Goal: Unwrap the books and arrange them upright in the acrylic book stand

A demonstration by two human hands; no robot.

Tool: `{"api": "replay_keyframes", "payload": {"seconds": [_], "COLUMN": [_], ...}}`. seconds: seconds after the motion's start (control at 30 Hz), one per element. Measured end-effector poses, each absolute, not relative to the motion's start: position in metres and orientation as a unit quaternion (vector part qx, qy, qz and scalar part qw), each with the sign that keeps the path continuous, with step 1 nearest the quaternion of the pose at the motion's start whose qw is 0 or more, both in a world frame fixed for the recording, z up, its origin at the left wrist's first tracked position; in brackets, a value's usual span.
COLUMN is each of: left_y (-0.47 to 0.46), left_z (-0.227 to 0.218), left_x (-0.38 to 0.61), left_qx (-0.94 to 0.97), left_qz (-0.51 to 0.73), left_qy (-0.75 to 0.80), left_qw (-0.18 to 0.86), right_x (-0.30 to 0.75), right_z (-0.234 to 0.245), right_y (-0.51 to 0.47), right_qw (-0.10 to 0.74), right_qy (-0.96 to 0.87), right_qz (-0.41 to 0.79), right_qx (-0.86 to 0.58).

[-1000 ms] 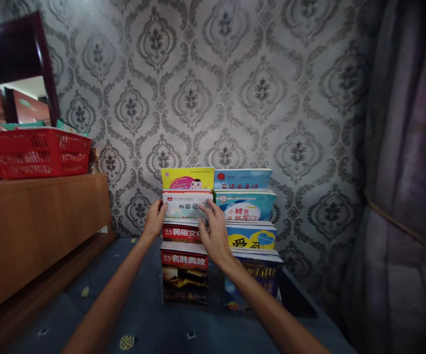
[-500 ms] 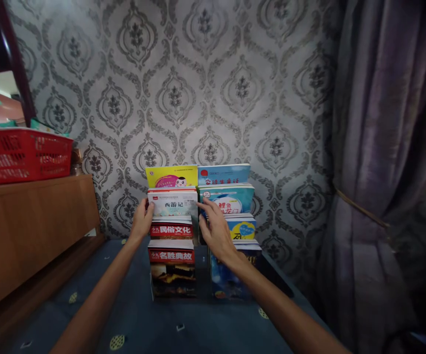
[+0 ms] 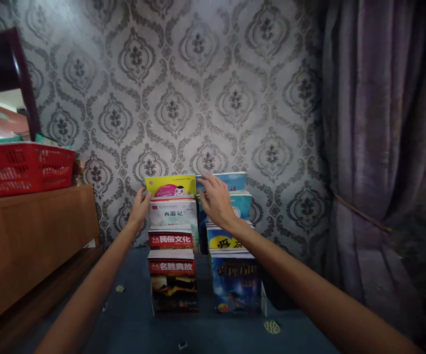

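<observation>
Two stepped columns of books stand against the patterned wall. The left column holds a yellow book [image 3: 170,185] at the top, a white book [image 3: 173,214], then two red-banded books [image 3: 171,239]. My left hand [image 3: 139,206] curls round the left edge of the yellow book. My right hand [image 3: 214,197] reaches between the columns with fingers spread, resting on the blue top book [image 3: 235,181] of the right column, near the yellow book's right edge. A dark blue book [image 3: 237,280] stands at the front right.
A wooden cabinet [image 3: 32,241] on the left carries a red plastic basket [image 3: 21,167] below a dark-framed mirror [image 3: 2,98]. A purple curtain [image 3: 382,147] hangs on the right. The books stand on a blue patterned surface [image 3: 131,319].
Both hands have risen from the white book's sides to the top row. The view has shifted a little.
</observation>
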State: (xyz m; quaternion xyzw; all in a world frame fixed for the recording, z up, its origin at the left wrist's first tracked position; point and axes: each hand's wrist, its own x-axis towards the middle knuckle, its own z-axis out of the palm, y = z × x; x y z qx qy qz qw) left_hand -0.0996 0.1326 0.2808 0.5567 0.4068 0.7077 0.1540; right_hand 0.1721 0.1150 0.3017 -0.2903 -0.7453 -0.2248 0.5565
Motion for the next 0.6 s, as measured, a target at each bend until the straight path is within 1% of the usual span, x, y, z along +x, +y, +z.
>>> {"api": "replay_keyframes", "payload": {"seconds": [0.13, 0.3, 0.43, 0.6], "left_y": [0.141, 0.142, 0.144, 0.151], "left_z": [0.294, 0.297, 0.297, 0.297], "left_x": [-0.103, -0.098, -0.094, -0.092], "left_qx": [0.555, 0.576, 0.568, 0.548], "left_qz": [0.703, 0.688, 0.698, 0.718], "left_qy": [0.4, 0.364, 0.344, 0.339], "left_qw": [0.194, 0.25, 0.268, 0.265], "right_x": [0.191, 0.211, 0.216, 0.218], "right_z": [0.328, 0.35, 0.354, 0.353], "right_y": [0.132, 0.155, 0.163, 0.159], "right_qw": [0.541, 0.456, 0.411, 0.394], "right_qy": [-0.731, -0.753, -0.776, -0.786], "right_qz": [-0.26, -0.283, -0.282, -0.274], "right_qx": [-0.324, -0.381, -0.386, -0.389]}}
